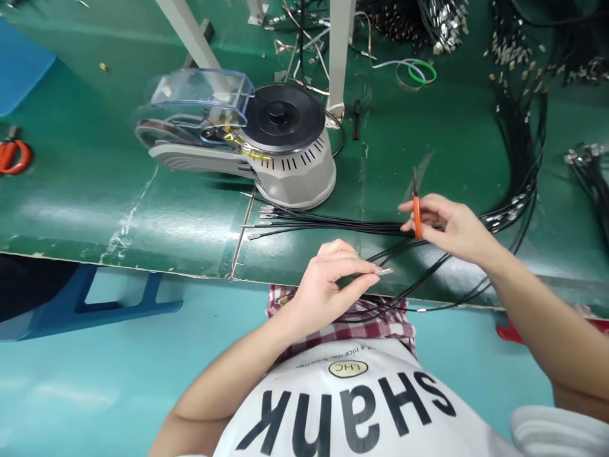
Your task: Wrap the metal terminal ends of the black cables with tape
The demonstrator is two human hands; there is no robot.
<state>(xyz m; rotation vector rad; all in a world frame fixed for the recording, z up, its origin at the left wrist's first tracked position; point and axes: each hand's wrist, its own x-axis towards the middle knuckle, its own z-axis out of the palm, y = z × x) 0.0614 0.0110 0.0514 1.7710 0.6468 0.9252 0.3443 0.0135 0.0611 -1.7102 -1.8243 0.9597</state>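
Observation:
My left hand (328,285) hovers at the near edge of the green table (95,190), thumb and fingers pinched on a thin black cable with a metal end (386,271). My right hand (447,225) is closed around small orange-handled snips (417,212), their blade pointing up. It rests over a flat bundle of black cables (323,222) whose metal tips lie in a row near the tape dispenser.
A grey automatic tape dispenser (266,146) with a clear cover stands at the table's middle. More black cables with metal ends (518,114) trail along the right side and pile at the back. Orange scissors (14,155) lie far left. White frame posts (340,57) rise behind.

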